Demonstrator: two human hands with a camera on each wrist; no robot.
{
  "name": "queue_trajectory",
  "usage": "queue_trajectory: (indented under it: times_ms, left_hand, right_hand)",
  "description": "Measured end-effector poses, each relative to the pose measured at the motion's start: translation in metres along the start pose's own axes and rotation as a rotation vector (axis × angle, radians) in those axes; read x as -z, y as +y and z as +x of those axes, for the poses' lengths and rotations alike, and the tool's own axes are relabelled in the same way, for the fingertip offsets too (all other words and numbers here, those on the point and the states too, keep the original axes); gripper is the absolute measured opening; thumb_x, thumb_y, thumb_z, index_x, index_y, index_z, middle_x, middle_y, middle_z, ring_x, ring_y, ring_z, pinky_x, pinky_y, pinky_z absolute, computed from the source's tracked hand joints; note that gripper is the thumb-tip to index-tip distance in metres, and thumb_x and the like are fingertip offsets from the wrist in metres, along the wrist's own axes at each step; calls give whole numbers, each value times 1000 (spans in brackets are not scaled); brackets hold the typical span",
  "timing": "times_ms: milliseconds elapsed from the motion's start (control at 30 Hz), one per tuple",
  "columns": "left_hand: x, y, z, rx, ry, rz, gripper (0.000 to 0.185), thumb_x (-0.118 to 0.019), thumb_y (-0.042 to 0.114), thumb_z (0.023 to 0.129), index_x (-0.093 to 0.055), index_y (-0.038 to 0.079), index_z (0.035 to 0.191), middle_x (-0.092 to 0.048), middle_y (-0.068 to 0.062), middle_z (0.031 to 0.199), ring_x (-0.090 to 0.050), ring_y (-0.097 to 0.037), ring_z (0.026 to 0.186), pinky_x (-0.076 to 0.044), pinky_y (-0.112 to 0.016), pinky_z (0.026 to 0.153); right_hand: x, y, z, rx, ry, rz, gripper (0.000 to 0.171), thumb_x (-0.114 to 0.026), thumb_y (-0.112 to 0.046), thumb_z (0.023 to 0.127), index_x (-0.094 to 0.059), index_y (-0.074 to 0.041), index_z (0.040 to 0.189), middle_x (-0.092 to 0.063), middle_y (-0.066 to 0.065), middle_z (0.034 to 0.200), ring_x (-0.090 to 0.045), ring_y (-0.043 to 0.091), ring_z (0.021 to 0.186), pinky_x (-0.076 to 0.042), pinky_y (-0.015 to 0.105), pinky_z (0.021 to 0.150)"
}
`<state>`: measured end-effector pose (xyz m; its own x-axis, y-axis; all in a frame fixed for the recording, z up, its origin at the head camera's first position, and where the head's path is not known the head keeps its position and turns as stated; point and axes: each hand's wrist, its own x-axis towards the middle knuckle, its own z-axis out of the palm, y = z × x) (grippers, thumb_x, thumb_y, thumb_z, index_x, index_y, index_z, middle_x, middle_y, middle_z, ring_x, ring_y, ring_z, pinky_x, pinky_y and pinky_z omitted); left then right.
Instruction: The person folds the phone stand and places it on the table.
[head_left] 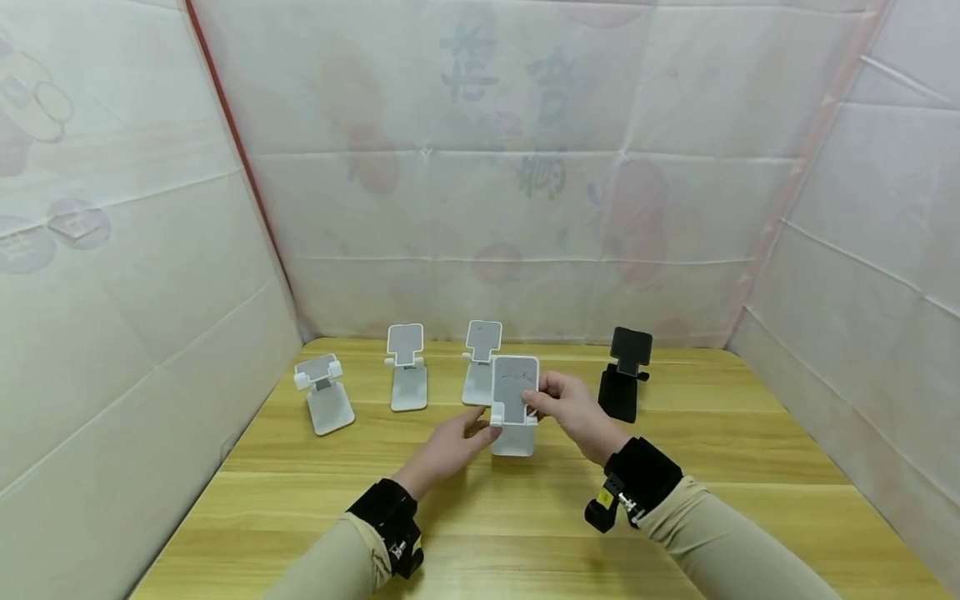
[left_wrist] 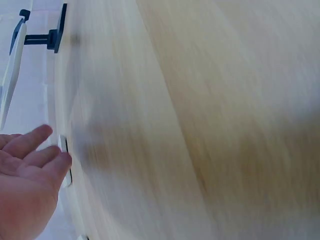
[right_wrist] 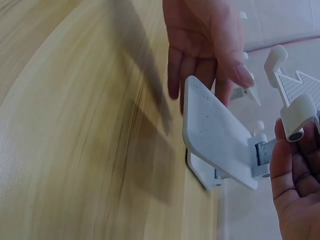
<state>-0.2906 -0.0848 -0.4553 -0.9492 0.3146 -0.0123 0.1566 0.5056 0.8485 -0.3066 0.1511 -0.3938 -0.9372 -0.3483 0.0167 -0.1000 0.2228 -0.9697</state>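
Centrally, near the middle of the table [head_left: 735,433], stands the white phone stand [head_left: 514,400] that my two hands work on. Its base lies flat on the wood and its back plate rises nearly upright, so the hinge carries the tilt. My right hand [head_left: 573,408] pinches the right edge of the plate between thumb and fingers, a closed grip that steadies the plate at its angle; the right wrist view shows the same plate [right_wrist: 217,132] leaning over the base, with my fingers beside the hinge. My left hand [head_left: 450,446] lies at the lower left corner of the stand, fingers nearly straight and relaxed, holding nothing. Its fingertips sit at or just beside the base, apparently to keep it from sliding, though I cannot tell if they touch. The left wrist view is blurred and shows only an open palm [left_wrist: 27,175].

Farther off, a row of stands lines the far side of the table: a tilted white stand [head_left: 324,396] at far left, then an upright white stand [head_left: 407,367], a third white stand [head_left: 480,360] partly behind the one I hold, and a black stand [head_left: 624,383] to the right. All stand well apart from each other, backs raised. Pale sheeting [head_left: 480,167] walls the table in.
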Motion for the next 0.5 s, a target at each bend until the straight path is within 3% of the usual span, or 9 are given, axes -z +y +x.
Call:
queue_trajectory:
  times_ms: [133,267,367,500]
  left_hand:
    - [-4,0,2,-20,-16,-103,72,-61,53,100,-45,9,154,-64,-16,138,-60,-31,129,-51,-50,107]
    - [-8,2,3,-49,-55,-252,56,-69,32,99,-53,5,146,-68,-16,131,-66,-25,119,-56,-44,102]
    - [-10,5,3,-43,-98,-417,53,-68,17,99,-50,-1,145,-67,-20,131,-67,-27,116,-57,-47,100]
    - [-11,6,2,-8,-121,-621,51,-62,10,102,-45,-7,147,-63,-26,134,-66,-33,119,-53,-55,103]
  right_hand:
    - [-4,-3,0,8,-5,4,22,-63,-21,103,-62,0,108,-69,8,103,-63,24,93,-54,38,90]
    - [-6,-5,0,14,-3,7,21,-64,-21,103,-62,0,106,-69,6,101,-62,23,92,-53,36,88]
    - [-6,-5,-1,10,-12,9,22,-63,-22,103,-62,0,107,-69,7,103,-62,23,93,-52,36,89]
    - [-4,-6,-2,3,-21,10,23,-63,-22,104,-62,0,111,-69,8,106,-62,24,95,-52,37,90]
